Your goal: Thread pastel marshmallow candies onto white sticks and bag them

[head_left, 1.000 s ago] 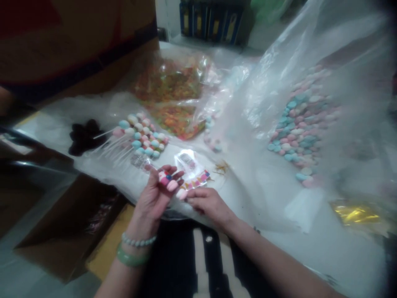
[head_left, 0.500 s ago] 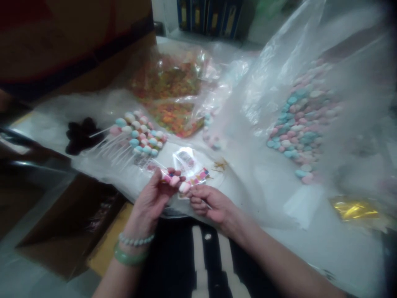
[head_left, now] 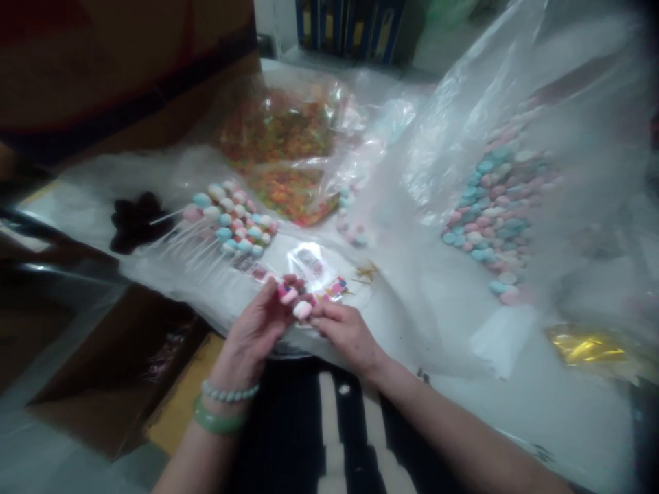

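My left hand (head_left: 270, 312) has its fingers closed on a small packet with pink and blue print (head_left: 287, 291). Right beside it, my right hand (head_left: 342, 329) pinches a pink and white candy piece (head_left: 303, 310). Beyond my hands a shiny clear wrapper (head_left: 309, 264) lies on the white plastic sheet. Candy skewers (head_left: 237, 223) in pink, blue and white, with white sticks, are piled to the left. A few gold twist ties (head_left: 366, 272) rest to the right of the wrapper.
A clear bag of orange and green candies (head_left: 293, 165) lies at the back. Loose pastel candies (head_left: 497, 206) fill a large plastic bag at right, near a gold packet (head_left: 587, 345). Dark round items (head_left: 136, 221) sit at left; an open cardboard box (head_left: 113, 377) stands below.
Both hands have shifted slightly. My right fingers are straighter and nearer the packet, and the candy piece has moved a little to the left.
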Demonstrator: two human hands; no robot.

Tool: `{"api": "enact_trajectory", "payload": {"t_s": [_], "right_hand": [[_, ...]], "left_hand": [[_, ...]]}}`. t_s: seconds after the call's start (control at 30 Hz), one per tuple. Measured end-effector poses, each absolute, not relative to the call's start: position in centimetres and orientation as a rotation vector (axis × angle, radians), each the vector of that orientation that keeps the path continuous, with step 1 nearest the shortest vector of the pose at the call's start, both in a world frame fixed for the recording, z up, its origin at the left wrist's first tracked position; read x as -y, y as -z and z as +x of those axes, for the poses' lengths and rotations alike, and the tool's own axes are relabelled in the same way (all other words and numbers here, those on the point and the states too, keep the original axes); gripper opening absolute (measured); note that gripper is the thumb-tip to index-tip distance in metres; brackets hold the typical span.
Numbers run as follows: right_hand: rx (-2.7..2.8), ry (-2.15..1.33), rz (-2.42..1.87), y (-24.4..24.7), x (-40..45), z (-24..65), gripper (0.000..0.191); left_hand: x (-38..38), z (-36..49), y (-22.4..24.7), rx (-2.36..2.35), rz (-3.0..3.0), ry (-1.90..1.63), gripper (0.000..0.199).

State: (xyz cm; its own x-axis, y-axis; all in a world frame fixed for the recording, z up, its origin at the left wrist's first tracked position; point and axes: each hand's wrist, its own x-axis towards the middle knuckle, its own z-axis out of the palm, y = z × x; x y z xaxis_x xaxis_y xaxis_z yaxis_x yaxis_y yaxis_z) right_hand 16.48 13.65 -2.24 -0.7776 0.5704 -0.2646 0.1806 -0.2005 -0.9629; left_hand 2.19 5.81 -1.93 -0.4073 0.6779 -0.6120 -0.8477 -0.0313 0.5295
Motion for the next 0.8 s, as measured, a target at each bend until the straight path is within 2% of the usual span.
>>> {"api": "enact_trajectory", "payload": {"t_s": [0.13, 0.43, 0.6, 0.7, 0.8], "right_hand": [[1.493, -2.417, -0.972, 2.2, -14.2, 16.4, 0.013], [0.758, -3.017, -0.849, 4.7, -15.4, 16.6, 0.012], [0.572, -3.181, -0.774, 5.3, -15.4, 16.6, 0.008], [0.71, -3.091, -0.84, 4.6, -14.7, 16.5, 0.009], [1.271, -2.617, -0.997, 3.6, -13.9, 16.4, 0.007]], "left_hand": [[-5.4, 1.0, 1.4, -1.045, -0.263, -1.84, 0.015], [-5.1, 0.8, 1.8, -1.222, -0.173, -1.797, 0.014], [-5.5, 2.1, 2.5, -1.245, -0.093, -1.812, 0.015], [-5.7, 2.5, 2.7, -1.208, -0.12, -1.801, 0.018], [-5.8, 2.5, 2.7, -1.139, -0.195, -1.777, 0.021]]}}
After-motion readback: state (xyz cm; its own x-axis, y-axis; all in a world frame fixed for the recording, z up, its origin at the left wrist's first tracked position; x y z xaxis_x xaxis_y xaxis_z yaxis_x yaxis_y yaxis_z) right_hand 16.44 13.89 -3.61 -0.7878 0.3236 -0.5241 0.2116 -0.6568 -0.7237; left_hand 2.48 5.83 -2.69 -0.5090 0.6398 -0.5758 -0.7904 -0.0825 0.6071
